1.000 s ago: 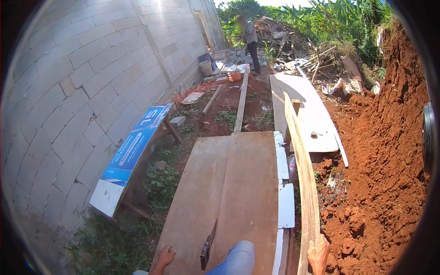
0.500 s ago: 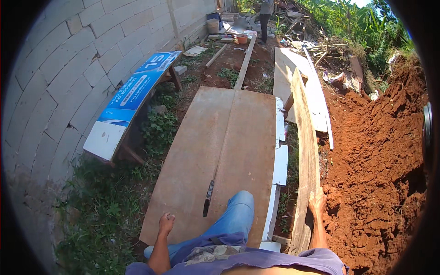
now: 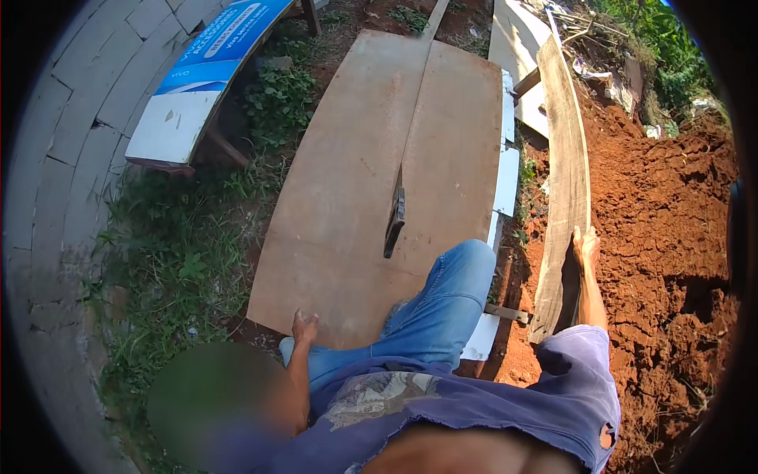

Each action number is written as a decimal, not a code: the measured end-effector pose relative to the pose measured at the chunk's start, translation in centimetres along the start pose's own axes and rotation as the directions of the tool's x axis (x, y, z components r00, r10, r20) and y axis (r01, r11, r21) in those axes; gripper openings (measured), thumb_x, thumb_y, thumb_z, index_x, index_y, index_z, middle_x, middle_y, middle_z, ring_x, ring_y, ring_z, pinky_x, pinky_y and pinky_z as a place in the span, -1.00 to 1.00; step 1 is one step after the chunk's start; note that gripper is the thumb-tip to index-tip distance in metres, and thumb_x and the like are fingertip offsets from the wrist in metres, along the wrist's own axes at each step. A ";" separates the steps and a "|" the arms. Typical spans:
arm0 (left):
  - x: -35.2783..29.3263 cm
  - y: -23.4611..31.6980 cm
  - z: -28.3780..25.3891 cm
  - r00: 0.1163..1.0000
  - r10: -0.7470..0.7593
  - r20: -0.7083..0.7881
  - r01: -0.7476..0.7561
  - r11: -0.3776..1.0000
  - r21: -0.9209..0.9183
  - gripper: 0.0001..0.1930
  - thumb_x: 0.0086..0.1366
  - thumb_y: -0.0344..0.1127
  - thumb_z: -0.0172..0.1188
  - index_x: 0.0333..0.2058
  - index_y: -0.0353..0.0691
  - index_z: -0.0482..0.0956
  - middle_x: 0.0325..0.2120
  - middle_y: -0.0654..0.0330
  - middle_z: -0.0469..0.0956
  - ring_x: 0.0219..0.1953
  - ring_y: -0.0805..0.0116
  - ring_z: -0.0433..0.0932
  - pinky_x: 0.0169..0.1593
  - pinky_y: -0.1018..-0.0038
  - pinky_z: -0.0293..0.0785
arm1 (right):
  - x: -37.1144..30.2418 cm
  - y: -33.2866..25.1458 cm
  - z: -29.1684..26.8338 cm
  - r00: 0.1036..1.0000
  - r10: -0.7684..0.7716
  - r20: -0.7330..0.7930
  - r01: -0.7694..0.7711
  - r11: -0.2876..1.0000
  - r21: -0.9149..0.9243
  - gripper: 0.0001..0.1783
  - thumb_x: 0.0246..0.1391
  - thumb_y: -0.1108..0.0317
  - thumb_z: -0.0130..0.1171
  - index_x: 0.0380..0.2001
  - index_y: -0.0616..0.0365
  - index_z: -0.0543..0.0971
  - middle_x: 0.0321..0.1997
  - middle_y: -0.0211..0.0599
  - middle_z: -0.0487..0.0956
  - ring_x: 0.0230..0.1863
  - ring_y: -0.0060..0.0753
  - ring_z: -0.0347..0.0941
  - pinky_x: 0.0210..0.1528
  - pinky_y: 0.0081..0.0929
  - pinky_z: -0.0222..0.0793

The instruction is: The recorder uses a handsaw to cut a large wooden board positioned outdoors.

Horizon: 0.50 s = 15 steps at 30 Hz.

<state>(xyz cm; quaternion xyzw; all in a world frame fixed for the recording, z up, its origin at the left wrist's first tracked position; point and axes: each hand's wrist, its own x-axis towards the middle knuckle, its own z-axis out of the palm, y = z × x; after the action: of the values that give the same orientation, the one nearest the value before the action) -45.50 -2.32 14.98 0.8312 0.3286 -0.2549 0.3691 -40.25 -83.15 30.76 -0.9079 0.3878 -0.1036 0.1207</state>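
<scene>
My right hand grips the right edge of a long, weathered wooden plank, fingers closed round it. My left hand is at the near left edge of a large brown plywood sheet, fingers apart and holding nothing. A handsaw with a dark handle, seen nearly edge-on, stands in a straight slit in the sheet. My bent knee in blue jeans rests over the sheet's near right part, just short of the saw.
A blue and white sign panel on wooden legs stands by the grey block wall. White board pieces stick out under the plywood's right side. Rough red earth rises at the right. A blurred patch covers the lower left.
The view has tilted down and shifted. The plank has swung outward to the right, away from the plywood, with my right hand on it. My left hand remains near the sheet's near left corner.
</scene>
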 end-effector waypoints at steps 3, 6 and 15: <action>-1.6 -3.1 -1.7 0.999 -0.013 0.033 0.012 1.000 0.015 -0.27 0.20 -0.19 0.32 0.28 -0.36 0.27 0.16 -0.20 0.45 0.21 -0.06 0.44 0.28 0.22 0.32 | -0.6 -0.6 -0.4 0.999 -0.030 -0.035 0.023 0.983 -0.185 -0.56 0.24 -0.04 0.14 -0.34 0.19 0.47 -0.59 0.00 0.57 -0.55 0.03 0.54 -0.49 -0.12 0.40; -2.4 -9.7 -5.4 1.000 0.014 0.021 -0.018 0.980 0.198 -0.31 0.20 -0.23 0.33 0.27 -0.34 0.32 0.00 -0.10 0.59 0.04 0.08 0.58 0.14 0.27 0.45 | -2.7 -5.9 -1.3 0.997 0.074 0.033 -0.066 0.976 -0.210 -0.50 0.22 -0.10 0.14 -0.28 0.20 0.48 -0.40 0.16 0.62 -0.33 0.23 0.58 -0.29 0.04 0.45; -1.0 -1.9 -3.1 0.932 -0.349 0.102 0.359 0.926 -0.113 0.10 0.10 0.03 0.43 0.43 -0.26 -0.08 0.34 -0.20 0.17 0.33 -0.12 0.25 0.28 0.04 0.29 | -1.0 0.2 -3.8 1.000 -0.017 -0.025 0.013 0.991 -0.129 -0.56 0.30 -0.07 0.07 -0.15 0.12 0.57 -0.53 -0.03 0.58 -0.59 -0.16 0.45 -0.53 -0.20 0.30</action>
<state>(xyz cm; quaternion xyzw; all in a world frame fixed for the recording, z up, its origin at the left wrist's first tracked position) -47.03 0.68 16.64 0.7216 0.4741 -0.3284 0.3830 -42.10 -83.09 34.26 -0.9153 0.3885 -0.0911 0.0558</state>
